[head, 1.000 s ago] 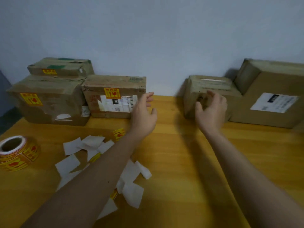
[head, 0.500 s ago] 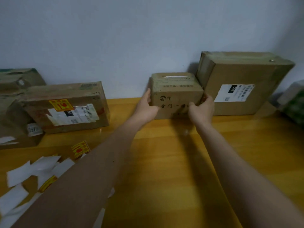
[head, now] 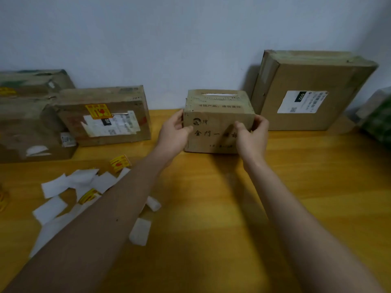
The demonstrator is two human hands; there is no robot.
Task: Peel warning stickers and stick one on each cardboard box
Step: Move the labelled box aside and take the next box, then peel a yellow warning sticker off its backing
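Both hands — left hand [head: 174,132], right hand [head: 251,136] — clasp the small cardboard box [head: 218,123] by its sides on the tabletop [head: 211,208]. Best slide it forward squarely, front face toward the loose sticker [head: 119,163] — no sticker on it yet.

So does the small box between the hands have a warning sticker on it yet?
Not on its visible faces: the small box shows only black print and tape.

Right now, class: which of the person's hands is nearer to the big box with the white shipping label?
Right. The right hand grips the small box on the side beside the big box; the left hand grips its far side.
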